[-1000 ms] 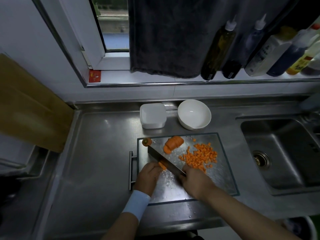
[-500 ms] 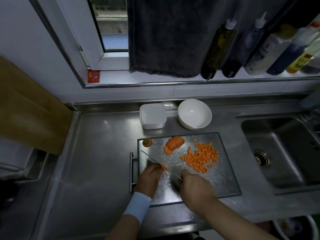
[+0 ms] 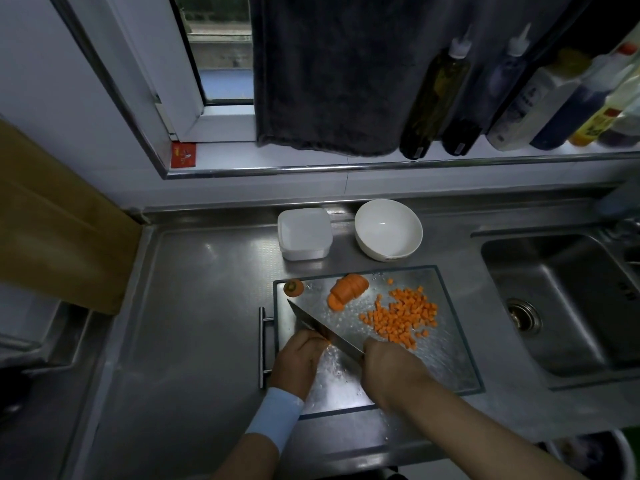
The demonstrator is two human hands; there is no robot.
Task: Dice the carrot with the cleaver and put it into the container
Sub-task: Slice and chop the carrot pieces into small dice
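— Where is the carrot piece (image 3: pixel 328 339) that the person is cutting?
— It lies on the glass cutting board (image 3: pixel 446 362), at the near left part, under the fingertips of the left hand (image 3: pixel 299 362). Only a small orange edge shows, between the fingers and the blade.
— How does the left hand hold it?
— The fingers are curled down over the piece and press it onto the board. How long the piece is cannot be told, because the hand covers it.
— And the right hand (image 3: pixel 391 372)?
— It is closed round the handle of the cleaver (image 3: pixel 318 328); the handle itself is hidden inside the fist. The blade runs from this hand to the far left, passes just in front of the left fingertips, and stands with its edge down at the carrot piece.
— Where is the rest of the carrot?
— A sliced carrot chunk (image 3: pixel 348 292) lies near the far edge of the board, beyond the blade and apart from both hands. The carrot top (image 3: pixel 293 287) lies at the far left corner. The diced carrot (image 3: pixel 401 317) lies in a loose heap on the right half, just beyond the right hand.
— And the container (image 3: pixel 304 233)?
— It is white and square, and it stands on the steel counter (image 3: pixel 194 323) just behind the board, well apart from both hands. A white bowl (image 3: pixel 388 230) stands beside it on the right.
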